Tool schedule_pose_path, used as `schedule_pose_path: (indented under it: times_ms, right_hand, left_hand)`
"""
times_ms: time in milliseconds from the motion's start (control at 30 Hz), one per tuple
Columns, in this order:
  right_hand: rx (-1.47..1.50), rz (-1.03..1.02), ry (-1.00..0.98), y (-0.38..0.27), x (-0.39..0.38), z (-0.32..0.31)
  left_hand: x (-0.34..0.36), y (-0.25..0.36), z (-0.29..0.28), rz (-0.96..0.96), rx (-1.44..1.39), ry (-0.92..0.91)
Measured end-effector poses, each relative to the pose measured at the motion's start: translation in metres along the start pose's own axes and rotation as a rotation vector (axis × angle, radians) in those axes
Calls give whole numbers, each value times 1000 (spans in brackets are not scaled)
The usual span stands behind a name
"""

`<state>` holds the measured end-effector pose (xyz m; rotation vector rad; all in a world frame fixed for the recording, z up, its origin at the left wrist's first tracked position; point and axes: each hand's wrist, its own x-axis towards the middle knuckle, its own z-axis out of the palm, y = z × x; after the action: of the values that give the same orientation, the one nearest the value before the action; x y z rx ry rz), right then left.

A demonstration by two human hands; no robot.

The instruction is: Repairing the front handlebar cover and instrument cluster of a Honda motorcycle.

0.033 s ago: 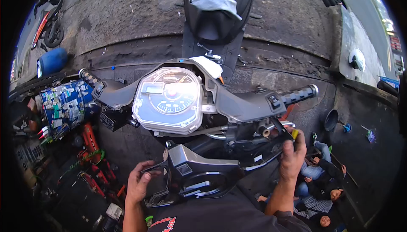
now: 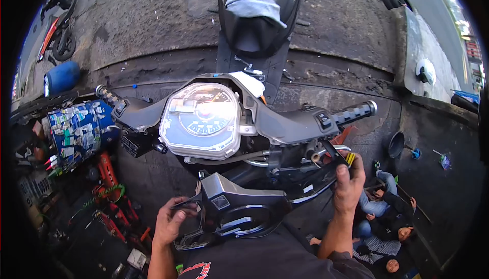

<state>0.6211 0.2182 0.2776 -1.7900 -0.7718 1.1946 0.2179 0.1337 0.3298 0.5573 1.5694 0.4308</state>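
Note:
A scooter handlebar (image 2: 285, 123) spans the middle, its dashboard housing framing an exposed instrument cluster (image 2: 198, 118). Below it is a loose glossy dark plastic cover (image 2: 244, 202), held at both ends. My left hand (image 2: 173, 218) is closed on the cover’s left end, fingers curled around the thin edge. My right hand (image 2: 349, 184) grips the raised right end beneath the right grip (image 2: 356, 111). A small yellow item (image 2: 350, 157) shows at its fingertips; I cannot make out what it is. Exposed cables and tubes (image 2: 262, 162) lie between the cover and the cluster.
A scooter seat (image 2: 260, 19) with a rag lies ahead. Left are a blue drum (image 2: 61, 77), a sticker-covered blue box (image 2: 79, 131), red equipment (image 2: 109, 177) and a parked motorbike (image 2: 58, 24). Right are a helmet (image 2: 425, 70), a black funnel (image 2: 396, 144) and seated people (image 2: 387, 243) nearby.
The view has shifted very slightly. My right hand sits a little higher and farther left, and more of the yellow item shows at its fingertips. Both hands still hold the cover.

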Motion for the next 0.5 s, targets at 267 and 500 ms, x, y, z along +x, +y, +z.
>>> schedule_pose_path:
  times_ms: [267, 500]
  right_hand:
    - [-87, -127, 59, 7, 22, 0]
    - [-205, -184, 71, -32, 46, 8]
  left_hand:
    - [12, -11, 19, 214, 291, 72]
    - [25, -15, 11, 381, 147, -25]
